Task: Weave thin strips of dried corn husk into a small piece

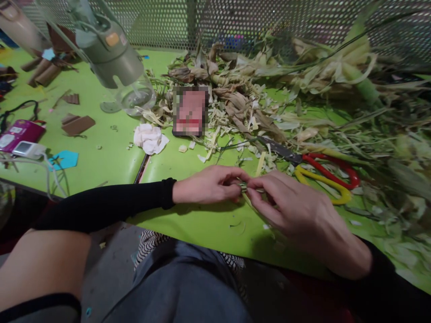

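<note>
My left hand point(213, 185) and my right hand point(292, 204) meet just above the front part of the green table. Both are pinched closed on thin green plant strips point(244, 188), whose ends are partly hidden by the fingers. A pale yellow strip point(261, 163) sticks up behind the fingertips. Beyond my right hand lie large scissors point(296, 158) with one red and one yellow handle, their blades pointing up and left among leaf scraps. A crumpled white tissue point(150, 139) rests behind my left wrist.
Dried husks and leaves point(235, 101) are heaped along the back and right. A phone point(190, 112) with a blurred screen props against them. At left stand a tall bottle point(114, 58), a purple power strip point(23, 134) and a white charger point(28, 149). A perforated screen point(161, 22) bounds the back.
</note>
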`<state>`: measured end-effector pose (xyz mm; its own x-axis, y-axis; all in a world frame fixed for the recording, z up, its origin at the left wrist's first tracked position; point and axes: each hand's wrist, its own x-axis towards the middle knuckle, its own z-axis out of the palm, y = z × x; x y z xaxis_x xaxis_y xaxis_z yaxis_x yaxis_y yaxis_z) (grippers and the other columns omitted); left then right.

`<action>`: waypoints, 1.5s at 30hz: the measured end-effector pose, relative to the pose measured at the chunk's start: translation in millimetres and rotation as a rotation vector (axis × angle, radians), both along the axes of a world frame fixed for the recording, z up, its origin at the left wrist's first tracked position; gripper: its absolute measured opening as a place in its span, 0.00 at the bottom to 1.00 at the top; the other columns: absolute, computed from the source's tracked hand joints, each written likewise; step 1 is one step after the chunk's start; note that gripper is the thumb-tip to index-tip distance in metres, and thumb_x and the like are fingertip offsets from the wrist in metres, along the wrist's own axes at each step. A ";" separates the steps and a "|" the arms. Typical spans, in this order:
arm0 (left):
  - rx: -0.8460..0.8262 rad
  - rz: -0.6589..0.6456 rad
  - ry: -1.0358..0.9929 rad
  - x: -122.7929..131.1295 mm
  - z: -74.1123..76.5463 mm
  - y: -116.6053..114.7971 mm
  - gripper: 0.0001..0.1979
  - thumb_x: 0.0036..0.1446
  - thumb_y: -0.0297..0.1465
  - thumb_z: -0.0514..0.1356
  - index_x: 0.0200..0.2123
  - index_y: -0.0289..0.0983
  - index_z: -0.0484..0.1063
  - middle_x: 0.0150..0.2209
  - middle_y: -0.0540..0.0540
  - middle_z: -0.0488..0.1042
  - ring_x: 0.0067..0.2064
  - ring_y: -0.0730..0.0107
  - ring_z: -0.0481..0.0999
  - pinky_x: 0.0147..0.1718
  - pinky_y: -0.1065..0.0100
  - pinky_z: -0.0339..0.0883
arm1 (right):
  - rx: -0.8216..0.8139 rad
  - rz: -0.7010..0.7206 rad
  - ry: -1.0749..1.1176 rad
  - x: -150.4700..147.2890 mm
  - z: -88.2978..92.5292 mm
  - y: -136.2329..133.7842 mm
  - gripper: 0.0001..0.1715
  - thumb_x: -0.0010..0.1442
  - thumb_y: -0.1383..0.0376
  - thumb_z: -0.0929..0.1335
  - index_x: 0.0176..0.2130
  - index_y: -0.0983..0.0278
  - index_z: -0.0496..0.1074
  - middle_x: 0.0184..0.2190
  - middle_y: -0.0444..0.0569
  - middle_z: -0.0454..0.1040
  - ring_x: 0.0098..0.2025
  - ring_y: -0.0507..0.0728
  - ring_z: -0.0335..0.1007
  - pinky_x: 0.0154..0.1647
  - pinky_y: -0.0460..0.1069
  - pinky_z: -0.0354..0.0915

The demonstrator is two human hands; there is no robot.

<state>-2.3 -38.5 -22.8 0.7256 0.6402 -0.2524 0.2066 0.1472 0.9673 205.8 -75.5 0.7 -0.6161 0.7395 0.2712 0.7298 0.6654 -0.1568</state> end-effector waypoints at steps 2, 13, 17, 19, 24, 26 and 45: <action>-0.068 0.017 0.001 1.1 2.9 -0.8 0.12 0.64 0.23 0.57 0.49 0.32 0.74 0.28 0.53 0.71 0.28 0.79 0.69 0.29 0.75 0.63 | 0.072 -0.018 -0.041 -2.9 -0.8 -3.2 0.17 0.73 0.66 0.61 0.37 0.65 0.75 0.29 0.49 0.76 0.26 0.53 0.70 0.25 0.48 0.59; -0.366 0.018 -0.200 2.5 -3.8 2.5 0.12 0.65 0.18 0.57 0.49 0.32 0.74 0.28 0.53 0.73 0.35 0.76 0.79 0.47 0.67 0.75 | 0.153 -0.036 -0.066 -3.2 -2.0 -3.5 0.19 0.74 0.66 0.60 0.36 0.65 0.75 0.28 0.49 0.76 0.27 0.54 0.69 0.26 0.49 0.58; -0.303 -0.001 -0.157 -0.9 -2.2 6.5 0.09 0.69 0.25 0.59 0.51 0.31 0.73 0.30 0.52 0.73 0.36 0.77 0.78 0.47 0.66 0.74 | 0.200 -0.034 -0.088 -2.8 -0.4 -4.6 0.16 0.74 0.67 0.61 0.38 0.66 0.75 0.28 0.50 0.75 0.27 0.54 0.69 0.27 0.49 0.59; -0.261 0.007 -0.134 -2.2 -0.2 7.3 0.09 0.69 0.27 0.60 0.51 0.31 0.74 0.32 0.52 0.74 0.35 0.77 0.77 0.44 0.68 0.73 | 0.189 -0.045 -0.072 -3.1 0.2 -6.0 0.14 0.73 0.67 0.63 0.37 0.66 0.75 0.28 0.50 0.76 0.28 0.55 0.70 0.26 0.50 0.59; -0.256 0.017 -0.167 -2.2 1.6 6.2 0.09 0.67 0.24 0.61 0.50 0.31 0.74 0.36 0.49 0.77 0.38 0.77 0.79 0.42 0.71 0.71 | 0.187 -0.079 -0.022 -5.3 1.6 -7.6 0.11 0.71 0.69 0.64 0.37 0.64 0.74 0.29 0.52 0.77 0.29 0.56 0.71 0.25 0.50 0.59; -0.268 0.026 -0.176 -0.8 -0.2 4.6 0.08 0.67 0.26 0.61 0.48 0.31 0.74 0.32 0.51 0.76 0.33 0.79 0.77 0.41 0.72 0.72 | 0.189 -0.074 -0.062 -6.5 1.1 -7.5 0.14 0.71 0.69 0.62 0.35 0.63 0.73 0.27 0.51 0.75 0.27 0.56 0.70 0.24 0.50 0.58; -0.114 -0.012 0.067 -1.1 5.7 -3.5 0.20 0.63 0.25 0.57 0.58 0.37 0.69 0.29 0.52 0.77 0.27 0.77 0.76 0.29 0.75 0.71 | 0.345 0.036 -0.182 -11.4 -10.8 -16.8 0.19 0.72 0.71 0.63 0.28 0.63 0.69 0.24 0.46 0.64 0.25 0.54 0.58 0.28 0.52 0.54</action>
